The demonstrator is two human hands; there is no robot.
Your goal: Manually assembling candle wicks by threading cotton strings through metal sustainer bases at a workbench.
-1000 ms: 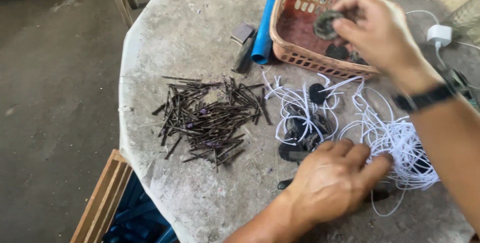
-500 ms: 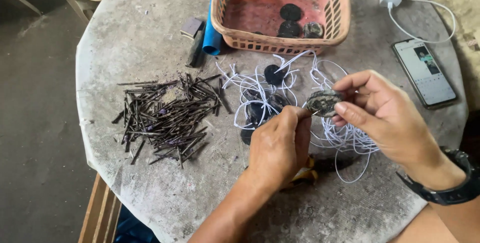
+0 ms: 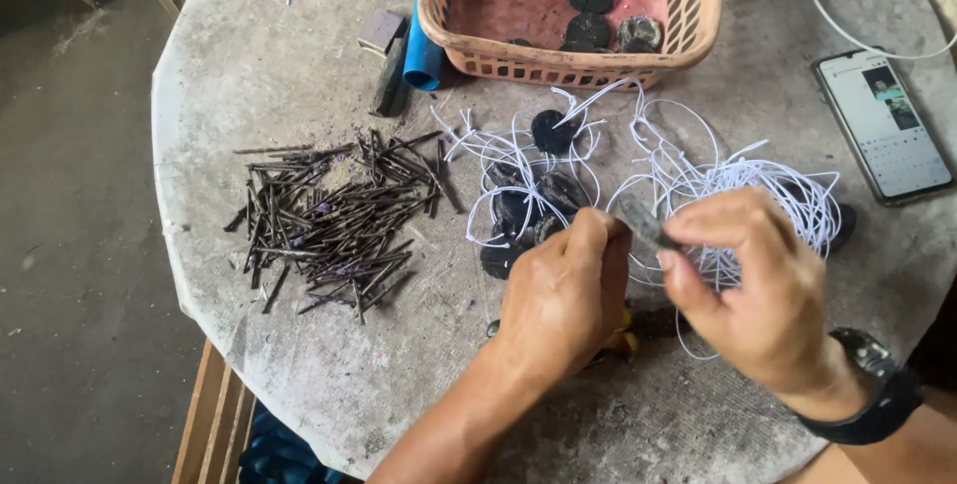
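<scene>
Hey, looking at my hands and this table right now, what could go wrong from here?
1. The small dark disc is pinched only at fingertips between the left hand and right hand; it might slip into the tangled white cord.
2. Loose cord loops lie right under both hands and could snag fingers.
3. The phone lies close to the table rim.

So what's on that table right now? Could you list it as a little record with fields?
surface: round grey table
left hand: pinching one end of a small dark disc
right hand: pinching the disc's other end; black wristwatch
under the hands: white cord tangled with more dark discs
left of them: pile of dark nails
far edge: orange basket holding discs, blue tube beside it
right: phone, screen lit
</scene>
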